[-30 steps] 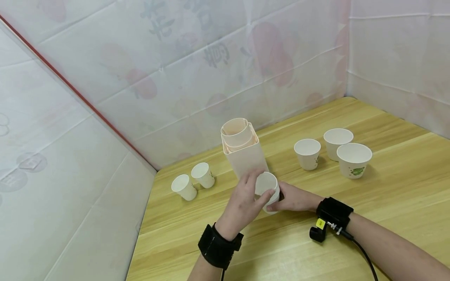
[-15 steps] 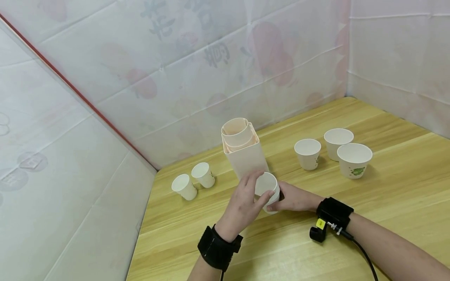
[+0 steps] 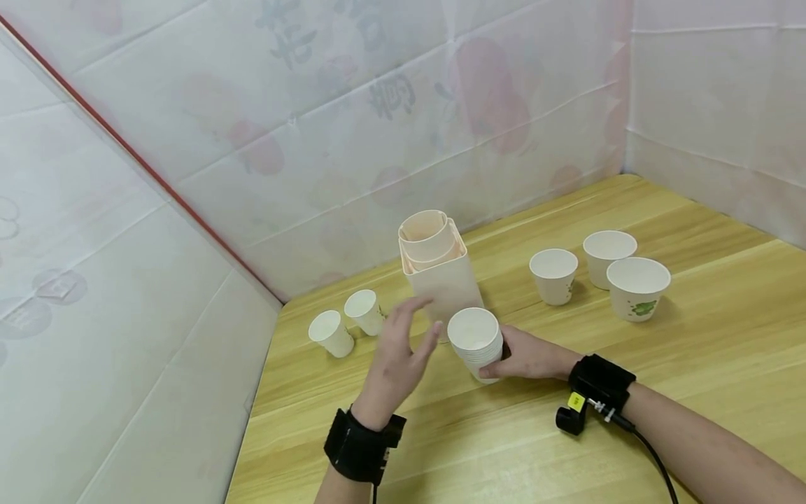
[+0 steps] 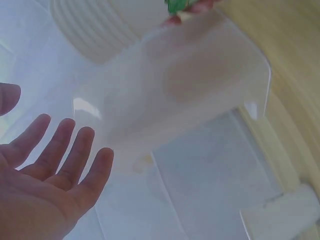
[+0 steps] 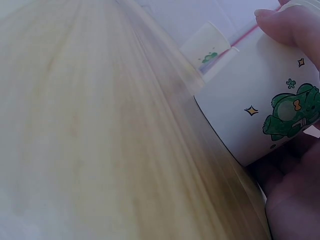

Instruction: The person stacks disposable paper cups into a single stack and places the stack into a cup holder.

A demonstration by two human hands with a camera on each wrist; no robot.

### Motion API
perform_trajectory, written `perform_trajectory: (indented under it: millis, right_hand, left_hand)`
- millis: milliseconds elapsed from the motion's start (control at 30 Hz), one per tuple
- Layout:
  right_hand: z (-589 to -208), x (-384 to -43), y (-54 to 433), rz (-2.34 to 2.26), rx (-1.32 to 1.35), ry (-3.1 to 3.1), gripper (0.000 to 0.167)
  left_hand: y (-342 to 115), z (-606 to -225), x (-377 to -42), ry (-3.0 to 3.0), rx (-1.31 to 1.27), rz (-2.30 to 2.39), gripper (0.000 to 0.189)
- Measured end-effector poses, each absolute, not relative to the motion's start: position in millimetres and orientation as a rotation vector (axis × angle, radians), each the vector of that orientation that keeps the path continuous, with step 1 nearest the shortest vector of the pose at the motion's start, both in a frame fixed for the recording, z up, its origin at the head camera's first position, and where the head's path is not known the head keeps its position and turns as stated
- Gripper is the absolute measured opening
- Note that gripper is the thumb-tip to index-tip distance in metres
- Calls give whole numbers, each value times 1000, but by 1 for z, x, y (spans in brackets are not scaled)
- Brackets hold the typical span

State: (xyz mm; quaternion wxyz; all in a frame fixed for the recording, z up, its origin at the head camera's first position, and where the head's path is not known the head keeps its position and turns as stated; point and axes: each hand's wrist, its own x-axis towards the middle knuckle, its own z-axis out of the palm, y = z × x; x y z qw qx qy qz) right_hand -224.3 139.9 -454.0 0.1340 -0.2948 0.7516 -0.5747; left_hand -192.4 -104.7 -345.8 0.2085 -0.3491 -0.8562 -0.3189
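Note:
A stack of white paper cups (image 3: pixel 475 339) stands upright near the middle of the table, its nested rims showing as ridges. My right hand (image 3: pixel 525 353) grips the stack low on its right side, thumb across the front. In the right wrist view the lowest paper cup (image 5: pixel 260 95) carries a green cartoon animal, its base at the tabletop. My left hand (image 3: pixel 393 357) is apart from the stack, to its left, with fingers spread and nothing held. The left wrist view shows the left palm and loose fingers (image 4: pixel 82 155) beside the ridged stack.
A cream square holder (image 3: pixel 443 287) with a round tube inside stands just behind the stack. Two small paper cups (image 3: pixel 330 334) sit at the left. Three wider paper cups (image 3: pixel 637 294) stand at the right. White sheeting (image 3: pixel 352 140) walls the table's back and sides.
My left hand has let go of the cup stack and moved left, its fingers opening. The right hand keeps its grip, and the stack stays in place.

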Motion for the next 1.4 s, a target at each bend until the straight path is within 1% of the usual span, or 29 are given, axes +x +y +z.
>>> perform_trajectory:
  millis: [167,367,500,833,967,1200,1400]
  right_hand:
    - [-454,-224,140,-1660,-849,2186,68]
    - [-454,-223,141,-1665,-840,2188,71]
    - [-455,-223,141,-1664,-842,2186,71]
    - [-452,-223,141,-1649,-820,2207,72]
    - [-451,-222,141,-1653,-817,2201,72]
    - [-452,-222,139,-1667,-825,2180,74]
    - [-453,-223,139,-1658,-819,2190,75]
  left_hand:
    - [-128,-336,-202,-2282,-888,-918,35]
    - [-159,-331,-218,-2300,-671,-982,36]
    - [-179,-334,-229,-2355,-502,-1043,37]
    - [-220,-351,-250,-2476,-187,-1082,45]
    - [-234,-358,-257,-2559,-68,-1086,53]
    - [-250,-376,-268,-2731,99,-1085,76]
    - [-256,-389,-275,-2726,177,-1139,82]
